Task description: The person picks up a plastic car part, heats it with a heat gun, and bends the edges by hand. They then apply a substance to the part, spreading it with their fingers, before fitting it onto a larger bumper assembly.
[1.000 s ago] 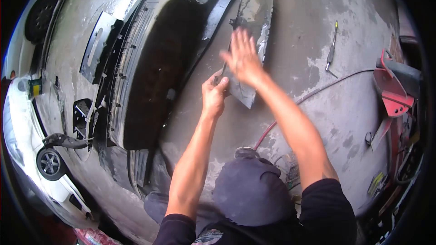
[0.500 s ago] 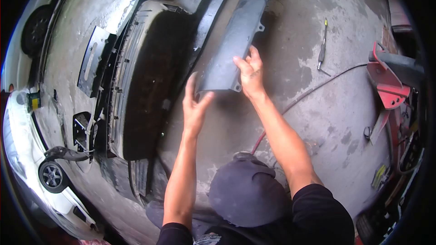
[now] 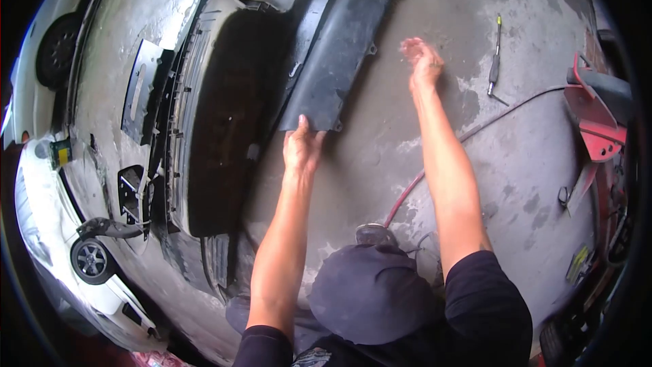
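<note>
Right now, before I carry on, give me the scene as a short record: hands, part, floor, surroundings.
left hand: gripping the near end of the panel, thumb on top
right hand: off the panel, over bare floor, nothing visible in it; fingers blurred
panel: long, dark, small tabs along its right edge; far end out of frame
left of panel: large dark car part
floor, right: slim tool with yellow tip; reddish hose
far right: red metal frame
far left: white car
</note>
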`<state>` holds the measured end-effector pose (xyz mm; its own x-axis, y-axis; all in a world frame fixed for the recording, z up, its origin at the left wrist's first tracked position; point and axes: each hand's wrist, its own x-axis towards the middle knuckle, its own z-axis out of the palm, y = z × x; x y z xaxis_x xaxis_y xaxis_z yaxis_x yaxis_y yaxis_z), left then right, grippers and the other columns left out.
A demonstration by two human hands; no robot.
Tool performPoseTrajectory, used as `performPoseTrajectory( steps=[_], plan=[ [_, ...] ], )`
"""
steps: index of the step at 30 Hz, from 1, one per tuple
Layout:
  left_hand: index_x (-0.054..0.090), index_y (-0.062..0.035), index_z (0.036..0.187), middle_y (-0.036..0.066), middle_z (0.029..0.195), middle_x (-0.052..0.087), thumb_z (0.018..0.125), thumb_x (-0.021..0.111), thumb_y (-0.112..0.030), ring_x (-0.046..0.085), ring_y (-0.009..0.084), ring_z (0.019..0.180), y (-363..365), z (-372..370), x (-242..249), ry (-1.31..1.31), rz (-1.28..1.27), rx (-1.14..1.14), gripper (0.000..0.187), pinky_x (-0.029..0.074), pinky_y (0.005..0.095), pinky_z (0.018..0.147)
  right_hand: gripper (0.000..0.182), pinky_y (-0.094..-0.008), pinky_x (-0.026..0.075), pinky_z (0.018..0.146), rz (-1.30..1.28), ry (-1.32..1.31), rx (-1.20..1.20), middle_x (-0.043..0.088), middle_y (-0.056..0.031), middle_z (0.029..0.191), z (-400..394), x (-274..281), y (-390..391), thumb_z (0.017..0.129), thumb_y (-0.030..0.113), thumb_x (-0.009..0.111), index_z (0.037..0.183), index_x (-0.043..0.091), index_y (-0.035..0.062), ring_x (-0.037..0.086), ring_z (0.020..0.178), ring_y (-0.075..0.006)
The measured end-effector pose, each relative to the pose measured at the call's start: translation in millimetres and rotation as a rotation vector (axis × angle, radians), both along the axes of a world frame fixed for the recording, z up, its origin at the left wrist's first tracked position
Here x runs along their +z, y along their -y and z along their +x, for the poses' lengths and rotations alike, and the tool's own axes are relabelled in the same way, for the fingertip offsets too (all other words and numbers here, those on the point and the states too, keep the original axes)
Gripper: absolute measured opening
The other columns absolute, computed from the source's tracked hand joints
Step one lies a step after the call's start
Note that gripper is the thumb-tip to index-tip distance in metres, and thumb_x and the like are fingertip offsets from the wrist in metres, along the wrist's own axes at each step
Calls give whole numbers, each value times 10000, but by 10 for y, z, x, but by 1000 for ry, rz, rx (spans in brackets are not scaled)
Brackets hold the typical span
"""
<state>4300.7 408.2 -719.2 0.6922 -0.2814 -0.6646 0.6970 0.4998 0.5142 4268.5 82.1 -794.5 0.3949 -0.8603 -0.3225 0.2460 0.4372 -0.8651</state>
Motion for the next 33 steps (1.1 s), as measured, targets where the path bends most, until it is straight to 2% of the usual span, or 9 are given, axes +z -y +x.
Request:
performPoseTrajectory(
  steps=[1,4,6,10,18,22,28,30,33],
  plan=[
    [464,54,1461,184,1481,571,1076,635,-136,550,362,1399,13,-35,-10,-3,-12,32,461,409,648,1212,229,-412,622,954,207,118,350,747,-235,1105,36,46,-42,1027,68,546,1156,665,-78,744,1052,-321],
    [453,62,1469,193,1505,552,1091,605,-133,545,372,1403,50,-23,-30,-5,-55,76,451,412,629,1217,292,-447,615,1033,449,280,105,732,-263,1164,62,281,-561,1007,57,497,1213,622,-107,736,1118,-349],
    [452,38,1488,187,1518,546,1109,572,-156,545,372,1403,54,-50,5,9,-38,61,443,406,611,1226,356,-461,603,1030,231,252,219,724,-251,1238,-46,641,-968,1003,80,508,1290,615,-103,731,1145,-366],
    [484,20,1484,164,1449,605,1104,580,-164,587,343,1362,178,-143,5,103,-104,3,433,453,578,1184,525,-590,293,1264,-1360,-488,757,534,-224,1568,-139,757,-1843,1041,271,581,1488,566,-3,439,1507,-438],
    [555,30,1414,158,1425,641,1081,630,-175,628,339,1330,237,-229,419,8,-38,-22,398,500,538,1158,675,-657,240,1260,-1479,-750,527,354,-261,1684,815,593,-456,1114,481,441,1581,454,-7,318,1566,-458],
    [513,-9,1470,158,1406,639,1096,611,-192,622,355,1314,302,-186,356,12,12,-6,427,503,555,1122,665,-649,237,1262,-1821,-810,737,446,-297,1620,297,853,-1332,1093,463,481,1514,538,-48,315,1564,-484],
    [496,13,1471,153,1464,619,1086,634,-205,583,339,1380,126,-180,109,59,81,7,463,419,591,1205,393,-533,464,1153,-1408,-304,651,669,-221,1381,-228,438,-950,1075,242,564,1356,662,-15,594,1368,-378],
    [482,-7,1490,158,1490,599,1088,632,-227,573,357,1389,35,-71,-5,57,106,28,482,417,610,1199,297,-446,600,958,-682,-555,482,730,-212,1215,-278,432,-310,1057,130,548,1261,683,-38,738,1082,-321],
    [440,-22,1521,170,1523,567,1089,625,-230,555,379,1403,8,15,-80,74,110,-43,514,395,622,1220,217,-395,628,863,-41,10,-95,757,-210,1055,24,112,92,1016,69,557,1118,693,-65,763,934,-276]
  ],
)
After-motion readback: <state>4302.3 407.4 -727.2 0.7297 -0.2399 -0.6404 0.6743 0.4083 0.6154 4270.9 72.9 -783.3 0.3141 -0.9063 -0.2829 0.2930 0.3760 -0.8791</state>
